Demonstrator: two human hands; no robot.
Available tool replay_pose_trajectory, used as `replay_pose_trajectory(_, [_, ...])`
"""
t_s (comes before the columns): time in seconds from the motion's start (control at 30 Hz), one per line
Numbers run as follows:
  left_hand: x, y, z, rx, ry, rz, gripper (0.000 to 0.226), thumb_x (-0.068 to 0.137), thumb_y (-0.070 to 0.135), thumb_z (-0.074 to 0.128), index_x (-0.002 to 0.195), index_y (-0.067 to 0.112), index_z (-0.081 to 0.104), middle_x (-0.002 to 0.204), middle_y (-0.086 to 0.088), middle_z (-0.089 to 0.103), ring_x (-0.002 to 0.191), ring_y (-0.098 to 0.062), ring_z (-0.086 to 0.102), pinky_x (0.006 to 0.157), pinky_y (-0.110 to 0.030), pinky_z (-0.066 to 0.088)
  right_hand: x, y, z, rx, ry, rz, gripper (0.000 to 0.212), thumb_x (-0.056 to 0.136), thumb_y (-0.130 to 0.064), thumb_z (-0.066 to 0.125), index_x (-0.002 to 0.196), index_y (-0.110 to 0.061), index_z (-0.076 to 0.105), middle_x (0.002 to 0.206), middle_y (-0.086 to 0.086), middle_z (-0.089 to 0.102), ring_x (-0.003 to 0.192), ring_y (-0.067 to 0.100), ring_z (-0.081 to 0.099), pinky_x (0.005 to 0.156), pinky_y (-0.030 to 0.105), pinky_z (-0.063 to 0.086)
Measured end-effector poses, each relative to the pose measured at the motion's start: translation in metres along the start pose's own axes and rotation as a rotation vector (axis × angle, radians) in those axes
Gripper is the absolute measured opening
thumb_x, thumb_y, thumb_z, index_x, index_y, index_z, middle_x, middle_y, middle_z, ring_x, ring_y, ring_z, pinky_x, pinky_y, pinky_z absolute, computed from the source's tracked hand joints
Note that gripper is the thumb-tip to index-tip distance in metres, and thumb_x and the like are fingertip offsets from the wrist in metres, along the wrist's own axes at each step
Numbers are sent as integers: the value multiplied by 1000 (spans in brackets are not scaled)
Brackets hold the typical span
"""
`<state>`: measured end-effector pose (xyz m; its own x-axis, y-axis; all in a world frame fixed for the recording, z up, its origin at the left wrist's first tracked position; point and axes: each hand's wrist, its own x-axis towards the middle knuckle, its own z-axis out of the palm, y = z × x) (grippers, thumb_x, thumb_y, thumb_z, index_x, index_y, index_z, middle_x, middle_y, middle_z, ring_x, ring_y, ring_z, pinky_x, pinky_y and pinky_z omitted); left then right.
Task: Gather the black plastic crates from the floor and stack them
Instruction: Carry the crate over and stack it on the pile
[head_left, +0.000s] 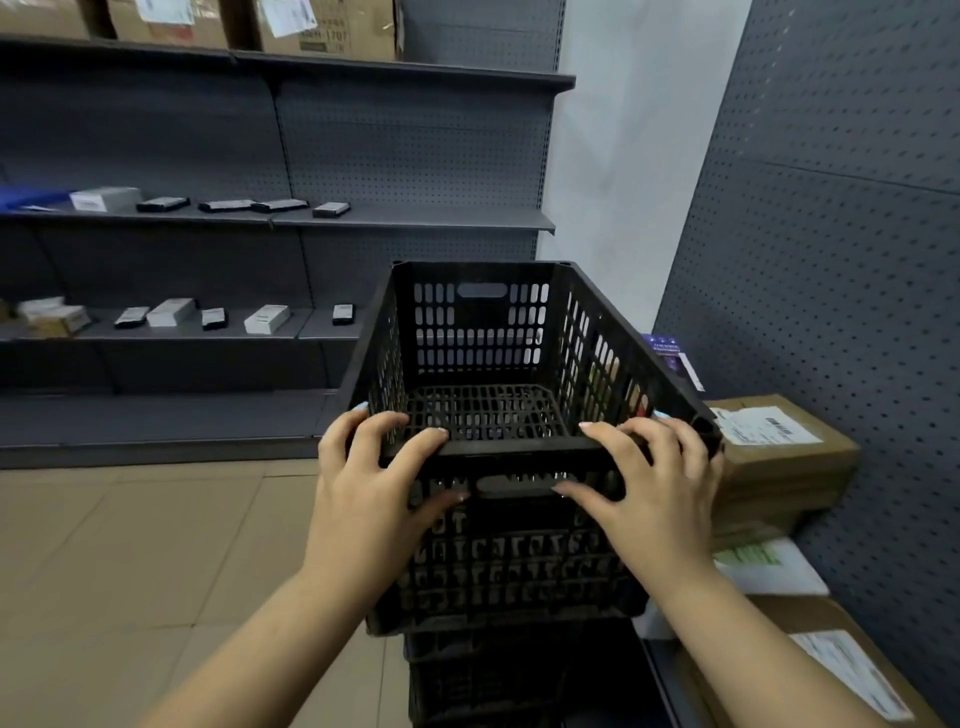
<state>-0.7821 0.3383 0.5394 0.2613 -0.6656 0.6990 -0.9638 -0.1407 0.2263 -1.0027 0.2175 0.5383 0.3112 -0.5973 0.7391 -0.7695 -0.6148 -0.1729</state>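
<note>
top crate: black, upright, sits on lower crate
left hand: gripping near rim, fingers curled over edge
right hand: same grip on rim; thumb at handle slot

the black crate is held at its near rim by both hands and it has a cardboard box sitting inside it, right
Not quite. The black crate is empty: the head view shows its bare slotted floor through the open top. The rest holds: the left hand and the right hand both grip its near rim, fingers curled over the edge. The cardboard boxes stand outside it, to the right.
</note>
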Motion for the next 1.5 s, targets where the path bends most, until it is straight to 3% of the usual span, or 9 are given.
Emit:
replay_pose_trajectory(0.13, [21,3,9,-40,23,-17,45,67,37,79,107,21,65,98,-5,56,106,-35,39,71,-47,50,21,3,0,15,-71,91,56,56,-56,82,103,-37,59,104,4,55,107,28,35,87,69,35])
replay_pose_trajectory(0.33, [43,-1,18,-55,86,-66,46,66,34,82,107,20,67,99,-5,56,107,-30,36,60,-41,49,54,4,8,17,-51,41,56,53,-55,83,101,-33,65,101,2,55,103,24,33,87,72,33])
replay_pose_trajectory(0.9, [93,2,17,3,233,-9,41,72,33,77,109,19,67,104,-6,58,107,-30,36,65,-33,37,104,14,16,82,148,-37,51,55,-48,84,98,-26,69,100,5,58,102,24,35,84,71,33])
replay_pose_trajectory(1.23, [62,-15,66,-14,191,-29,40,68,28,83,104,17,69,98,-8,59,103,-33,39,65,-42,47,74,21,56,41,21,-6,55,50,-46,87,98,-24,71,98,6,58,104,27,37,86,80,26])
replay_pose_trajectory(1.5, [58,-19,73,-12,173,-31,43,66,28,85,104,21,67,96,-6,58,102,-32,39,68,-41,48,68,22,61,21,-8,12,54,51,-46,87,98,-26,71,99,6,58,104,27,37,87,79,28])
